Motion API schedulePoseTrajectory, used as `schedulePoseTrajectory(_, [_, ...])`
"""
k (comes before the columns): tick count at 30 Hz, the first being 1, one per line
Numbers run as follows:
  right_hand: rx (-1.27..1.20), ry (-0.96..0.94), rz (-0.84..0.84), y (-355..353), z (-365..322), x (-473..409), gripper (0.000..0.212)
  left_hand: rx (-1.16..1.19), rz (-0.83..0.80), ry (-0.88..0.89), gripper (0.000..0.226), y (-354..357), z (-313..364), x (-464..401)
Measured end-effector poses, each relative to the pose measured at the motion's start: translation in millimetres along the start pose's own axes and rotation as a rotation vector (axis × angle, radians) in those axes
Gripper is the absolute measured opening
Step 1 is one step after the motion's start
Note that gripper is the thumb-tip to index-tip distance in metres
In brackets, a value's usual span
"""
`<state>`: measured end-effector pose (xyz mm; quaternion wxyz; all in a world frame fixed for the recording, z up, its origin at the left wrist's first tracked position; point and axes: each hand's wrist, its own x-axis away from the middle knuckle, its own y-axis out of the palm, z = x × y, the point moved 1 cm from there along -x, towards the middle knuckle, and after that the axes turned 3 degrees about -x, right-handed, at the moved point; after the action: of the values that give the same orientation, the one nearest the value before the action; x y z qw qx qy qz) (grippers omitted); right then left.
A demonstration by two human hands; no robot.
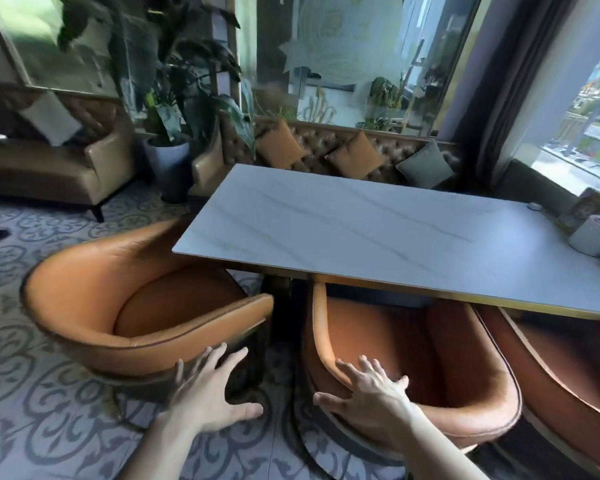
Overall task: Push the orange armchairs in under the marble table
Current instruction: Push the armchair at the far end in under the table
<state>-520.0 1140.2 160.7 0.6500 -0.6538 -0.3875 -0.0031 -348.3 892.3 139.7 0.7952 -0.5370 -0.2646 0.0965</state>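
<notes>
Head camera was pointed down at a white marble table [378, 233] with a gold edge, and three orange armchairs were lined up along its near side. The left armchair [118, 306] sat out at the table's left corner, turned at an angle, with most of its seat clear of the tabletop and only its far arm tucked under. Between it and the middle armchair [430, 358] you could see the dark table pedestal [281, 306], pretty much right in the gap. The middle one was already partly under, its front hidden by the tabletop, and the right armchair [568, 375] sat just beside it, also partly under. On the far right of the table there was a small grey pot [594, 235] and a little stand behind it, too blurry to read. Behind the table ran a brown tufted sofa [343, 147] with orange cushions and one grey cushion [425, 164], plus a big potted plant [167, 109] on the patterned tile floor [32, 410]. Left hand [210, 393] was spread wide, fingers fanned, reaching at the back of the left armchair; couldn't tell if it was actually touching. Right hand [368, 393] was also splayed flat, pressed on the top rim of the middle armchair's backrest, thumb hanging off the outside.
</notes>
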Motion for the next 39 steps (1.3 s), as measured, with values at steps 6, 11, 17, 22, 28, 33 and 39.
schedulePoseTrajectory(6, [0.082, -0.175, -0.04, 11.7, -130.2, -34.6, 0.132, 0.18, 0.092, -0.134, 0.125, -14.3, -117.2, 26.7])
schedulePoseTrajectory(11, [0.139, -0.296, -0.067, 20.2, -236.5, -75.5, 0.121, 0.21, 0.166, -0.255, 0.115, -28.2, -206.3, 40.7])
schedulePoseTrajectory(17, [0.16, -0.449, -0.097, 34.7, -371.3, -147.8, 0.128, 0.17, 0.175, -0.354, 0.113, -59.3, -310.9, 18.2])
schedulePoseTrajectory(22, [0.122, -0.484, -0.153, 35.8, -476.6, -215.8, 0.106, 0.144, 0.124, -0.405, 0.122, -105.4, -395.3, -19.3])
schedulePoseTrajectory(28, [0.084, -0.476, -0.168, 14.8, -563.8, -272.2, 0.112, 0.123, 0.107, -0.393, 0.11, -161.3, -475.9, -71.3])
schedulePoseTrajectory(33, [0.012, -0.409, -0.141, -1.7, -609.7, -312.1, 0.125, 0.094, 0.071, -0.312, 0.105, -200.1, -530.7, -122.9])
schedulePoseTrajectory(39, [-0.111, -0.215, -0.122, 7.4, -642.5, -344.0, 0.123, 0.103, -0.047, -0.132, 0.106, -221.9, -609.5, -202.1])
